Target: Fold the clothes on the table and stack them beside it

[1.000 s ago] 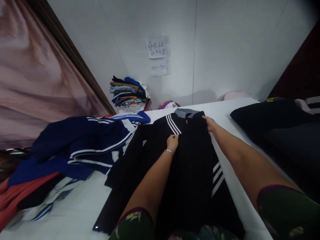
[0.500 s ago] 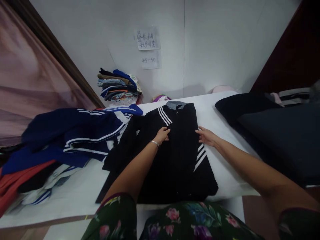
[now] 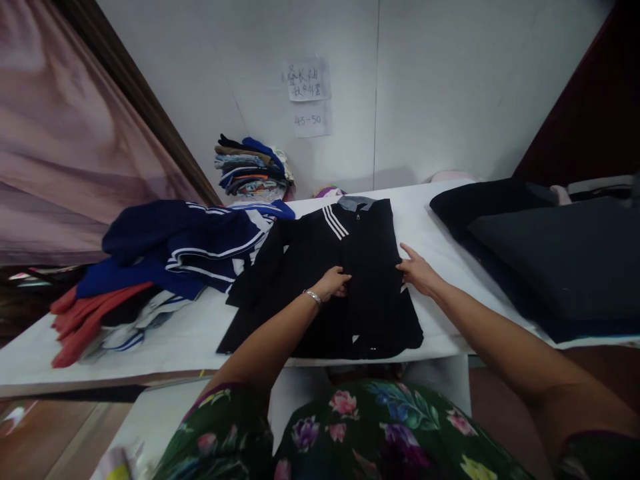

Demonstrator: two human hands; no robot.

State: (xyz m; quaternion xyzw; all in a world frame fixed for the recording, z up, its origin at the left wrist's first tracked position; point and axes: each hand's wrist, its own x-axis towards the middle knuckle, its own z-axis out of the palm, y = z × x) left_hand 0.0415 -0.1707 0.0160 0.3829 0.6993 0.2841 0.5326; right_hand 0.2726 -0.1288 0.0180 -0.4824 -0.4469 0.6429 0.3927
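A black jacket [image 3: 373, 267] with a grey collar and three white shoulder stripes lies front up, its collar toward the wall. Its right side is folded in to a straight edge, and the sleeve on the left is spread outward. My left hand [image 3: 333, 283], a bracelet on its wrist, pinches the fabric at the middle of the front. At the right edge my right hand [image 3: 417, 270] grips the cloth, with one finger stretched out. The fingertips of that hand are partly hidden by the fabric.
Left of the jacket lies a heap of navy, blue and red clothes [image 3: 145, 233]. A folded clothes stack [image 3: 253, 170] stands at the back, below paper signs [image 3: 310, 83]. Dark folded garments [image 3: 540, 260] cover the right of the white table [image 3: 425, 207].
The white stripes of the sleeve at the right edge have gone almost out of sight under the jacket. Both hands have moved slightly down the jacket, and the view has shifted.
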